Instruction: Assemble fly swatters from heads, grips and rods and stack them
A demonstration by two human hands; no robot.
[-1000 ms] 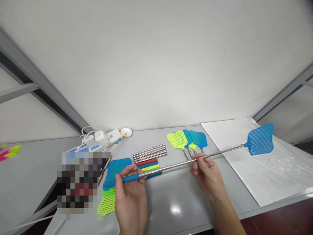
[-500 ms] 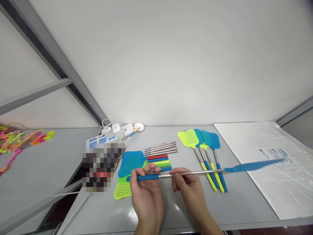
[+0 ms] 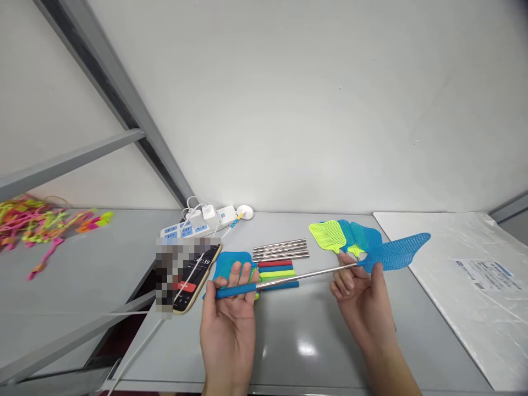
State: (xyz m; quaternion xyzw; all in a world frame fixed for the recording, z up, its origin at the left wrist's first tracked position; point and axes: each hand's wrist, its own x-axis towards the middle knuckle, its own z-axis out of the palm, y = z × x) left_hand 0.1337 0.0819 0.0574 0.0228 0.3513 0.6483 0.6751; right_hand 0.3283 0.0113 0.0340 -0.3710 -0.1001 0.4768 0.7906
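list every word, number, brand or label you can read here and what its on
"39": phone screen, end of a larger number; the digits before it are unclear.
Other phone text, including on its red button: too small or blurred to read.
Printed label on the white sheet: too small and blurred to read.
Blue swatter head and blue handle: no lettering seen.

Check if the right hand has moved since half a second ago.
Yes: the right hand has moved rightward, away from the loose metal rods and closer to the white package.
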